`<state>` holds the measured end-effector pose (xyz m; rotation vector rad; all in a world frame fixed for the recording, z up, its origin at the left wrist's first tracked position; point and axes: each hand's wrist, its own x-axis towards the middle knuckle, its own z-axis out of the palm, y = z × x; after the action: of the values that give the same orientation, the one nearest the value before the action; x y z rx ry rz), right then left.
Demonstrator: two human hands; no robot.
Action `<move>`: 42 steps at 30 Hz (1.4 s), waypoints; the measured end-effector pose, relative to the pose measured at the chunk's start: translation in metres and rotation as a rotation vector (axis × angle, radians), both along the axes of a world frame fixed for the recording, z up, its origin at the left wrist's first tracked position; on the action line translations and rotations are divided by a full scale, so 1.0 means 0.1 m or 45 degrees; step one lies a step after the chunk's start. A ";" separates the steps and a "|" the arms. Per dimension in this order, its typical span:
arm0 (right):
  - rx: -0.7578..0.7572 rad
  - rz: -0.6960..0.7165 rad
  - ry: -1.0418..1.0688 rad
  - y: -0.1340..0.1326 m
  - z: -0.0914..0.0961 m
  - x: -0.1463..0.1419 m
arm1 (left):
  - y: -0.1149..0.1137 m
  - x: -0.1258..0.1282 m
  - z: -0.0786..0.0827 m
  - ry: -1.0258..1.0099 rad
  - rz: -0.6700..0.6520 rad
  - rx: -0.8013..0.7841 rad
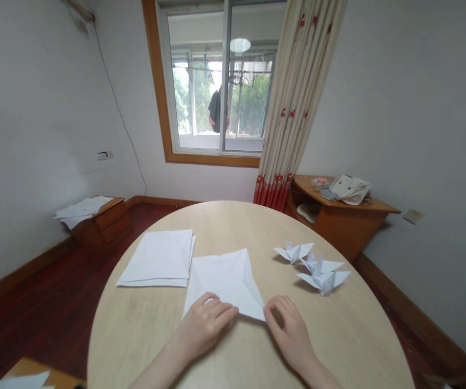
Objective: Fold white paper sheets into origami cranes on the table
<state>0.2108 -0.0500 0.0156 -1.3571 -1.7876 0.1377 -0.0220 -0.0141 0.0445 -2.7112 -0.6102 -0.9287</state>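
A white square sheet of paper (225, 278) with faint crease lines lies in front of me on the round table. My left hand (206, 324) is closed at its near edge, fingers bent over the paper and hiding part of that side. At the near right corner, my right hand (287, 329) pinches the sheet between thumb and fingers. To the left is a stack of white paper squares (155, 256), close beside the sheet. Three folded white paper cranes, one of them the nearest paper crane (324, 281), sit close together on the right.
The round wooden table (135, 346) has a curved edge all around. Beyond it stand a low drawer cabinet (105, 221) with papers on top and a corner shelf unit (338, 221) holding a cloth item. A long curtain (287, 119) hangs beside the window (200, 86).
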 end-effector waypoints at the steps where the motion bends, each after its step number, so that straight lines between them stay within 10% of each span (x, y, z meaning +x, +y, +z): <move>1: -0.042 -0.011 -0.013 -0.04 -0.01 0.03 | -0.02 0.02 0.00 0.034 -0.009 -0.066; 12: -0.455 -0.087 -0.169 -0.26 0.02 0.18 | 0.11 -0.08 0.04 -0.012 0.083 -0.383; 25: -0.410 -0.216 0.075 0.53 0.05 0.07 | 0.62 -0.36 -0.05 -0.446 0.771 -0.716; 42: -0.416 0.042 0.227 0.57 -0.13 0.12 | 0.62 -0.51 -0.14 -0.122 0.685 -1.045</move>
<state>0.2230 0.0072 0.0024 -1.4896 -1.6866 0.5717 -0.0726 0.0477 0.0308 -2.8311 -1.9824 -0.7621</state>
